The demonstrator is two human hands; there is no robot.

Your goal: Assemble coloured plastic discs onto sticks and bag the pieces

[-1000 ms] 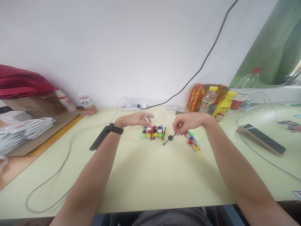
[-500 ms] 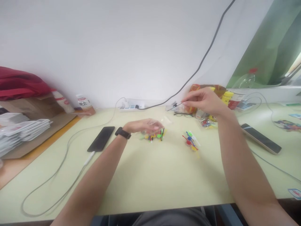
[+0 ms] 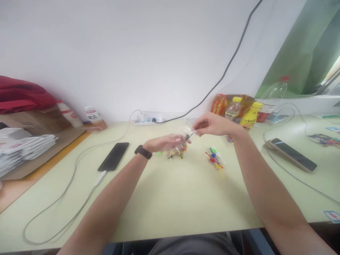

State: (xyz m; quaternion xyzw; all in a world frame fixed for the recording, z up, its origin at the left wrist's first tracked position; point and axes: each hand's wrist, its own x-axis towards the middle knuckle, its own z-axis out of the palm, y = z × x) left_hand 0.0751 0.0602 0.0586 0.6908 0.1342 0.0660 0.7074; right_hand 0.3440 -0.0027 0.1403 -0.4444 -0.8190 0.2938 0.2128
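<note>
My left hand (image 3: 165, 142), with a black watch on its wrist, is closed round a clear plastic bag that holds small coloured plastic pieces (image 3: 177, 153). Just to the right, my right hand (image 3: 214, 124) pinches one end of a thin black plastic arrow (image 3: 188, 137) between thumb and finger. The arrow slants down to the left, over the bag and close to my left fingers. Whether it touches the bag I cannot tell. On the table, below my right hand, lies a small group of coloured plastic arrows (image 3: 214, 158) with round discs in red, blue, green, white and yellow.
A phone (image 3: 113, 156) on a white cable lies at left, another phone (image 3: 293, 155) at right. Along the wall stand a power strip (image 3: 148, 119), a drink bottle (image 3: 95, 117) and yellow-capped bottles (image 3: 251, 115). Stacked white trays (image 3: 32, 145) sit far left.
My right hand has moved left and down with the black arrow, from near the bottles to the bag in my left hand. The left hand has hardly shifted.
</note>
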